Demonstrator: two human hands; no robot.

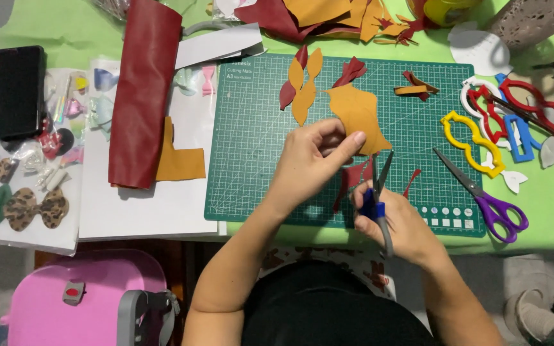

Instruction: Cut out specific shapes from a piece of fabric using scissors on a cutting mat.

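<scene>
1. Two hands work over the green cutting mat [251, 128].
2. My left hand [309, 160] pinches a mustard leather piece [357, 115] above the mat's middle.
3. My right hand [395, 224] grips blue-handled scissors [378, 192], blades parted just beside the piece.
4. Purple-handled scissors [482, 195] lie at the mat's right edge.

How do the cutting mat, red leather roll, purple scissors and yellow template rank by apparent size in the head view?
1. Cutting mat, by far the largest.
2. Red leather roll.
3. Purple scissors and yellow template: these look about alike in length, so I would not rank one over the other.
</scene>
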